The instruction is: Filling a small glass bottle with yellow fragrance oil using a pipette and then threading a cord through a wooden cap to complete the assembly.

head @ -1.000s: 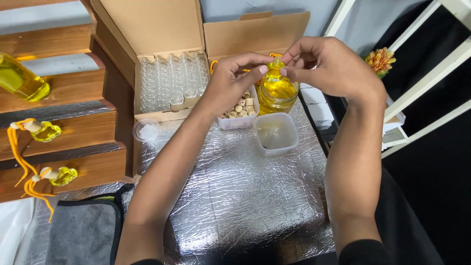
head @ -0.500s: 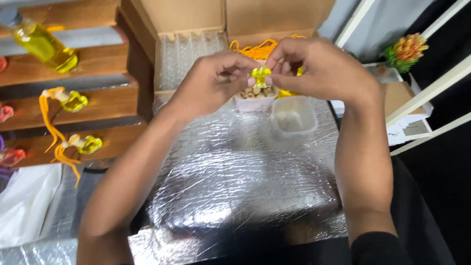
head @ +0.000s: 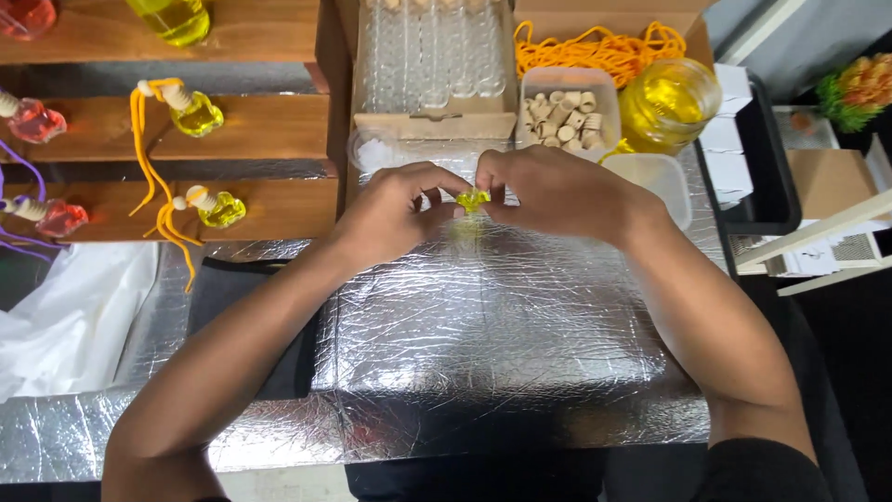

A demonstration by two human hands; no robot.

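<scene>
Both my hands meet over the silver foil mat (head: 483, 344). Between the fingertips of my left hand (head: 395, 209) and my right hand (head: 557, 191) sits a small glass bottle of yellow liquid (head: 472, 199), mostly hidden by the fingers. Just beyond the hands stand a clear tub of small wooden corks (head: 567, 112), a round glass jar of yellow liquid (head: 669, 100) and an empty clear tub (head: 655, 177).
A cardboard box with rows of empty glass vials (head: 432, 56) and orange cord (head: 595, 46) is at the back. Wooden steps (head: 260, 125) on the left carry finished little bottles, yellow (head: 197, 113) and pink (head: 37, 121), with cords. White plastic (head: 65, 316) lies lower left.
The view has tilted down and the hands have come nearer me, away from the big yellow jar. They now pinch only the small yellow bottle over the mat.
</scene>
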